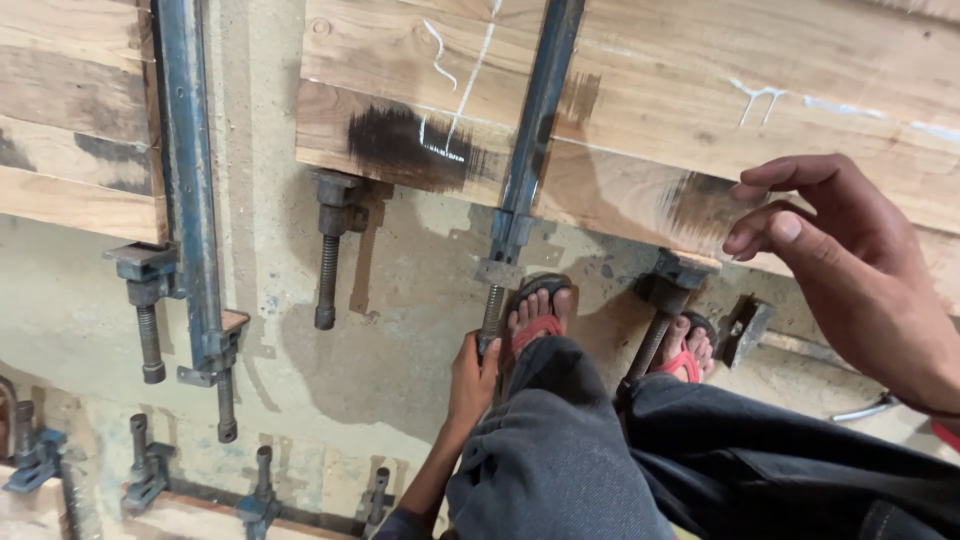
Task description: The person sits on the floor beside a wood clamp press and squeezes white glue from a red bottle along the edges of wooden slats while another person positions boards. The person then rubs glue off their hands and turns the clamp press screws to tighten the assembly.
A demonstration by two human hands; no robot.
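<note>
Fingers of the left hand (472,375) wrap closed around the threaded steel screw (490,318) at the lower end of the long blue-grey metal bar clamp (535,130), just beside the toes of the foot in a red-strapped sandal (537,315). That clamp runs up across the glued panel of pale wooden boards (640,110), whose near edge carries dark stain patches and white chalk marks. The right hand (850,270) hangs loose and half open, holding nothing, its fingertips touching or almost touching the panel's near edge above a second screw clamp (665,300). More bar clamps (190,190) lie to the left on the dusty concrete floor (400,300).
</note>
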